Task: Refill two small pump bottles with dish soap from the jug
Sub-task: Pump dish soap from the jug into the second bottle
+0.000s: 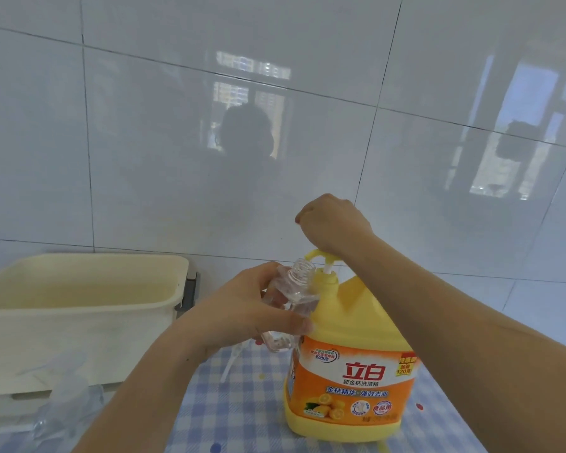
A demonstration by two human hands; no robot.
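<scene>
Filling step: left hand (242, 308) grasps the small clear plastic bottle (291, 289) at ten o'clock of the yellow soap jug (350, 354); clenched right hand (330, 223) rests on its pump (314, 255), which likely needs pressing down.

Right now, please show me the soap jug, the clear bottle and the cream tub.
soap jug (353, 380): head view, on its orange label.
clear bottle (303, 274): head view, on its threaded neck.
cream tub (79, 341): head view, on its front wall.

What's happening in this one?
A person's left hand holds a small clear bottle, uncapped and tilted, its neck near the spout of the pump on the yellow jug. The right hand, fingers curled, rests on the pump. A cream tub sits to the left.
</scene>
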